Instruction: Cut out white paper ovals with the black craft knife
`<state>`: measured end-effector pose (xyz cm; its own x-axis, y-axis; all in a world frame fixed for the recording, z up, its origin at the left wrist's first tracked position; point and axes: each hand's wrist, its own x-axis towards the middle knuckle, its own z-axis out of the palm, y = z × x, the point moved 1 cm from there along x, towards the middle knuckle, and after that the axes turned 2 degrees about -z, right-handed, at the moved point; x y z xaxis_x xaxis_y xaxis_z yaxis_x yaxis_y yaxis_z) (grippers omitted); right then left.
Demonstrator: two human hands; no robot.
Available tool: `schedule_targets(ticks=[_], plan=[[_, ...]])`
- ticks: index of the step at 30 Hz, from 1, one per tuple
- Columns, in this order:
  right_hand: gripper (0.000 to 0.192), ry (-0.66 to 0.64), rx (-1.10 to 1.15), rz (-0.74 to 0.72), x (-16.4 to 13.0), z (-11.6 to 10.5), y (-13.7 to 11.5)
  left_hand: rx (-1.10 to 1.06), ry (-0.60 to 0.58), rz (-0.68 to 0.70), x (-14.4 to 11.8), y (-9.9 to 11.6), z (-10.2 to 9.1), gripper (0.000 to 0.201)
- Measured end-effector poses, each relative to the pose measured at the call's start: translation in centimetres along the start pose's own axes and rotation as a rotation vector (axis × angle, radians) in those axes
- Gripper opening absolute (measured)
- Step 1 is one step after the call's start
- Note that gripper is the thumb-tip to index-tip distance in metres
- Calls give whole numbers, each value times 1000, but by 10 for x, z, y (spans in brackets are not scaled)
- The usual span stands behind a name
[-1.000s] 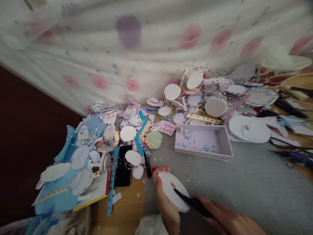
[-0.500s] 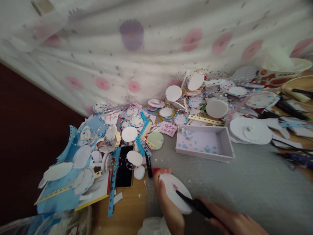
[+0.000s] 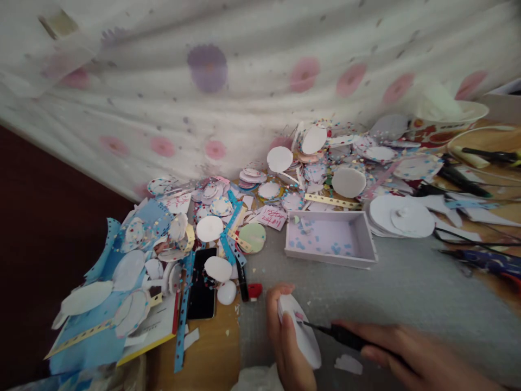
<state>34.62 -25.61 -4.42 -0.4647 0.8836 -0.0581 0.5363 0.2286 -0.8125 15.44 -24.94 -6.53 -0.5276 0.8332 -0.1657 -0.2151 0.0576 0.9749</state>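
The left hand is gripping a white disc; the right hand is pressing a black tool against it; a slip could be jabbing the fingers.

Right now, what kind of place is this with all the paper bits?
Probably a home craft table. Cut paper circles and strips lie in heaps, a shallow box holds confetti, and the left hand holds a white disc while the right hand works it with a black tool.
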Motion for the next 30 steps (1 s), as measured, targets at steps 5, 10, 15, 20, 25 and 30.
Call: schedule_targets(ticks=[5, 10, 15, 20, 25, 30], plan=[[34, -88, -54, -55, 12, -15, 17, 45, -170, -151, 24, 11, -8, 36], [40, 25, -322, -124, 3, -19, 49, -275, -89, -346, 49, 14, -8, 33], [37, 303, -650, -281, 5, -15, 44, -350, -65, -395, 49, 25, -4, 32], [26, 390, -543, -407, 25, -10, -21, -324, -203, -448, 23, 38, 7, 35], [29, 255, -445, -497, 44, 4, -56, -322, -355, -389, 2, 45, 22, 36], [23, 110, -338, -457, 45, 8, -45, -286, -394, -351, 0, 48, 27, 37]])
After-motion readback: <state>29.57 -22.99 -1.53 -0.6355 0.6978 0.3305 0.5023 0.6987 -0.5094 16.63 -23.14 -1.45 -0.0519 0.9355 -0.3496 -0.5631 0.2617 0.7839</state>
